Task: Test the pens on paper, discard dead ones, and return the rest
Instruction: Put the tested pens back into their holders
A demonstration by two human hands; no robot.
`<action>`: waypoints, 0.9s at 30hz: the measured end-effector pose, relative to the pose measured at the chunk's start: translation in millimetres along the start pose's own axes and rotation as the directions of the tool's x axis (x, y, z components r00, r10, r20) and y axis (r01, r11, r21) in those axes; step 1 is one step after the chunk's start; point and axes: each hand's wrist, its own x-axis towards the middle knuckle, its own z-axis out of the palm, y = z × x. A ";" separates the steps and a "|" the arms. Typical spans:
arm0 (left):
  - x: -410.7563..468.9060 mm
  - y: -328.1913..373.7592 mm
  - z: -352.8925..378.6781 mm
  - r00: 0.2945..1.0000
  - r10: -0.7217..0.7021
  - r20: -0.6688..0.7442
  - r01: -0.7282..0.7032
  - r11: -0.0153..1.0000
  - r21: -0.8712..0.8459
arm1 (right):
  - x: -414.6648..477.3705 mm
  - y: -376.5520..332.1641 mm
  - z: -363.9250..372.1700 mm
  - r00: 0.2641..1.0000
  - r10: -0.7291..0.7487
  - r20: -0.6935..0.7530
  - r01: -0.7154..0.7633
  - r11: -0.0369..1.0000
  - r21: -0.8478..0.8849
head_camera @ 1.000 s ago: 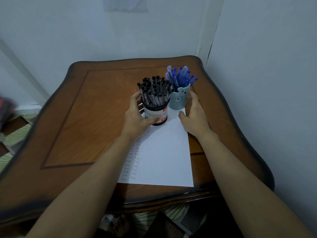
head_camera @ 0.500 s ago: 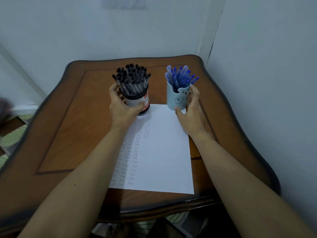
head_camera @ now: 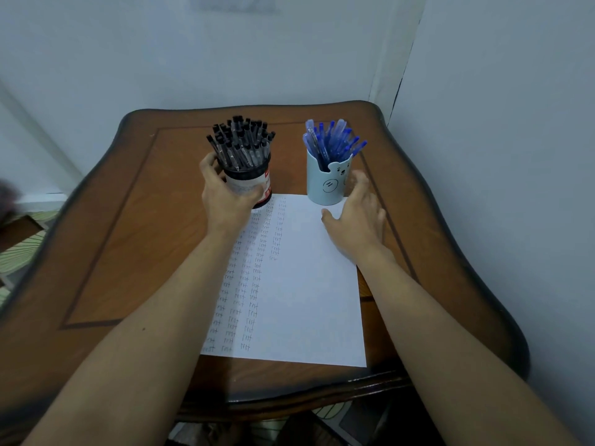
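I am watching the left hand point(head_camera: 225, 201) wrapping its fingers and thumb round the black-rimmed cup point(head_camera: 249, 185), which is standing at the paper's point(head_camera: 306, 284) far left corner. The cup is bristling with black-capped pens point(head_camera: 240, 140), their clear barrels fanning outward. At the paper's far right corner a pale blue cup point(head_camera: 326, 185) with a bear face is standing upright, holding blue pens point(head_camera: 331, 140) that are leaning every way. The right hand point(head_camera: 357, 220) is hovering over that corner just beside the blue cup, fingers loosely spread, holding nothing; whether a fingertip is touching the cup I cannot tell. Columns of small test marks are running down the paper's left half.
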 end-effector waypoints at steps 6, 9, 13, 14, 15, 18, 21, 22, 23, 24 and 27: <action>-0.5 -2.1 0.7 0.999 -0.015 0.040 0.013 0.999 0.045 | -15.6 -0.6 -1.1 0.983 0.023 0.182 0.058 0.900 -0.432; -1.4 -2.1 1.2 1.000 0.002 0.018 -0.003 0.998 0.064 | -13.9 1.3 -1.2 0.982 0.013 0.189 0.079 0.881 -0.467; -4.6 -4.2 2.8 1.000 0.023 -0.008 -0.022 0.996 0.087 | -8.5 4.5 -3.9 0.971 0.031 0.235 0.081 0.888 -0.452; -5.0 -5.5 3.1 0.999 0.029 -0.015 -0.027 0.996 0.086 | -7.3 5.2 -3.8 0.970 0.036 0.240 0.076 0.895 -0.440; -5.3 -6.5 3.4 0.999 0.033 -0.018 -0.032 0.996 0.085 | -6.2 5.4 -3.7 0.972 0.039 0.233 0.065 0.904 -0.422; -6.2 -9.1 4.0 0.999 0.038 -0.017 -0.037 0.996 0.075 | 0.2 7.0 0.1 0.994 0.030 0.103 -0.011 0.984 -0.179; -7.8 -9.8 5.7 0.999 0.043 0.004 -0.043 0.996 0.082 | 11.1 3.0 0.3 0.999 -0.036 0.004 0.034 0.956 0.291; -7.6 -9.6 6.2 0.999 0.039 0.012 -0.040 0.995 0.087 | 15.0 0.0 -1.2 0.998 -0.066 -0.010 0.065 0.927 0.370; -7.7 -9.4 6.4 0.999 0.034 0.017 -0.036 0.995 0.089 | 18.9 -3.0 -2.2 0.996 -0.088 -0.026 0.091 0.905 0.416; -7.1 -10.0 6.5 0.999 0.032 0.018 -0.034 0.995 0.092 | 23.1 -5.3 -1.9 0.994 -0.100 -0.039 0.107 0.887 0.449; -7.8 -11.3 6.1 0.999 0.049 0.010 -0.050 0.993 0.104 | 32.4 -4.6 3.2 0.994 -0.093 -0.050 0.105 0.866 0.488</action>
